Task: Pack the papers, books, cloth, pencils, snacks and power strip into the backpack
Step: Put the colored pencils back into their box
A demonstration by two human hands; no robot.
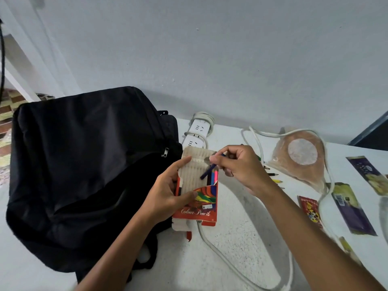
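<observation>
At frame centre, one red pencil box (196, 198) was gripped by the left hand (168, 194); one blue pencil (207, 172) was pinched by the right hand (241, 164). Four loose pencils (275, 178) lay beside.

A white speckled worktop (241, 238) runs along the wall. A black backpack (84, 164) fills its left end. A white power strip (197, 133) lies at the back edge, its cable (220, 255) looping forward. Loose pencils (275, 177), a clear bag (300, 160) and snack packets (350, 213) lie toward the right end.
</observation>
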